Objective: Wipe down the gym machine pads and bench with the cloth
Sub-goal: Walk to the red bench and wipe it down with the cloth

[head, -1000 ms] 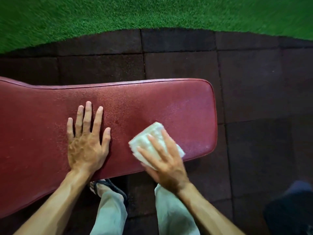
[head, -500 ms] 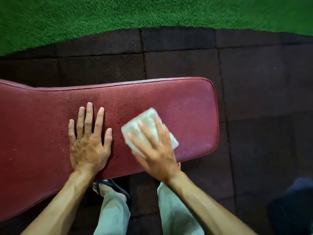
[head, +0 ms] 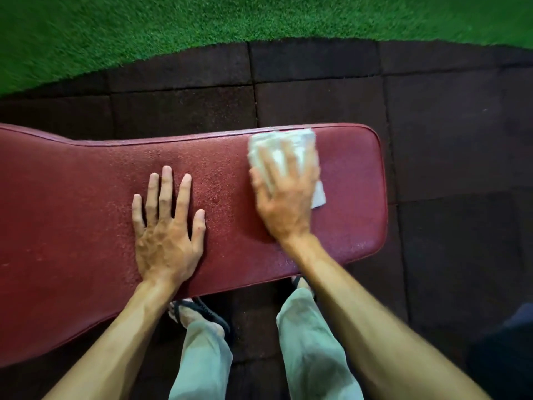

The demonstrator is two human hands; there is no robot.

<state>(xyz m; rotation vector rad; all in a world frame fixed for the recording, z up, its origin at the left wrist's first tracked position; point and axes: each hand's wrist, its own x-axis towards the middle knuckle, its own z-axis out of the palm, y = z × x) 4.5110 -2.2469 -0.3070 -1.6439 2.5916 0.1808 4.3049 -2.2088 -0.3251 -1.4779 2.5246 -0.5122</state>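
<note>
A dark red padded bench (head: 86,203) runs across the view from the left edge to a rounded end at the right. My left hand (head: 165,226) lies flat on the pad, fingers spread, holding nothing. My right hand (head: 285,192) presses a folded white cloth (head: 297,141) onto the pad near its far edge, toward the right end. The fingers cover most of the cloth; a corner sticks out at the right of the hand. The right hand and cloth are blurred.
Dark rubber floor tiles (head: 455,145) surround the bench. Green artificial turf (head: 173,27) lies beyond them at the top. My legs in light trousers (head: 311,347) and a sandalled foot (head: 199,310) stand below the bench's near edge. A dark object (head: 507,359) sits at bottom right.
My right hand has slid the cloth from the near middle of the pad away from me to the far edge and a bit right. The left hand stayed put.
</note>
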